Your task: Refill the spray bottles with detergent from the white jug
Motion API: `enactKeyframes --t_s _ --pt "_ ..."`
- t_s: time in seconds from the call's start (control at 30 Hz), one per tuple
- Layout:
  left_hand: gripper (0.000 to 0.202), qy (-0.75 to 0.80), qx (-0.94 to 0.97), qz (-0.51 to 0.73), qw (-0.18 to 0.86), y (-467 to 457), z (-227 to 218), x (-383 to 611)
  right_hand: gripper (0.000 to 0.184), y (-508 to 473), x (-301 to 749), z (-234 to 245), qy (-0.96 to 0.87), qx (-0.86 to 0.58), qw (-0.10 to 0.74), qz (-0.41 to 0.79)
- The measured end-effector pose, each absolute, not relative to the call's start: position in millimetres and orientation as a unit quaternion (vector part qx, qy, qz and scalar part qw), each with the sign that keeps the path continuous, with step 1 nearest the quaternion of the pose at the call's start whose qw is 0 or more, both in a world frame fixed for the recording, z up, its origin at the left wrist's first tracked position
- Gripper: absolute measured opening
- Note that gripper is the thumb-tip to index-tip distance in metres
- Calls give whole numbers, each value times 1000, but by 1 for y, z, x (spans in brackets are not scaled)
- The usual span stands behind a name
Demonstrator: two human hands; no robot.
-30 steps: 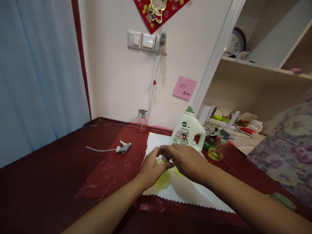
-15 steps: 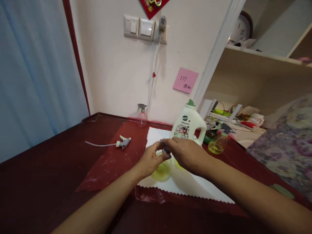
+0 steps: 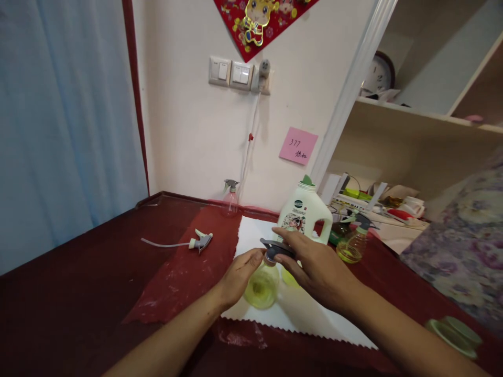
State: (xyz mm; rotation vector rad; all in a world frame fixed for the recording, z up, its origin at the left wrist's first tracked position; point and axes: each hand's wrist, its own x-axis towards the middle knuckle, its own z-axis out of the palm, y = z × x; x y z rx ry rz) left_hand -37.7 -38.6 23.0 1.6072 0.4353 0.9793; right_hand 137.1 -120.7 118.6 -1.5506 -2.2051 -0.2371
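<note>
While the left hand [image 3: 239, 279] steadied a clear, round-bellied bottle [image 3: 261, 289] of yellow-green liquid at its neck, the right hand [image 3: 314, 263] held its thumb and forefinger parted around the grey plastic spray head [image 3: 278, 250] on top. The left thumb lay along the neck, but the other left fingers were mostly hidden, so how tightly either hand pressed could not be told. The bottle stood upright on a white sheet with a zigzag edge [image 3: 251, 230], just in front of a pale green, handled plastic jug [image 3: 302, 205]. The likeliest trouble was a spill: a sideways push on the head, with slack left fingers, might tip the narrow neck over. Turned at a slant, the head could also seat crookedly and leak. The right knuckles were near enough to the jug that a wide turn might knock it.
</note>
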Motion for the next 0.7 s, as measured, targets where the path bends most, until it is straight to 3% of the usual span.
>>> enactKeyframes --t_s 0.17,0.27,0.4,0.57,0.7 --pt "43 199 675 424 569 -38 21 -38 36 -159 139 94 -776 -433 423 -179" --pt "46 225 667 437 560 -36 18 -39 34 -180 128 56 -804 -413 411 -119" --pt "56 269 662 440 544 -31 15 -40 27 -184 120 -7 -766 -520 378 -32" --pt "71 327 646 399 562 -27 16 -41 67 -169 128 -47 -727 -598 338 -3" --pt "73 338 652 374 566 -29 18 -42 79 -155 122 -44 -693 -610 373 93"
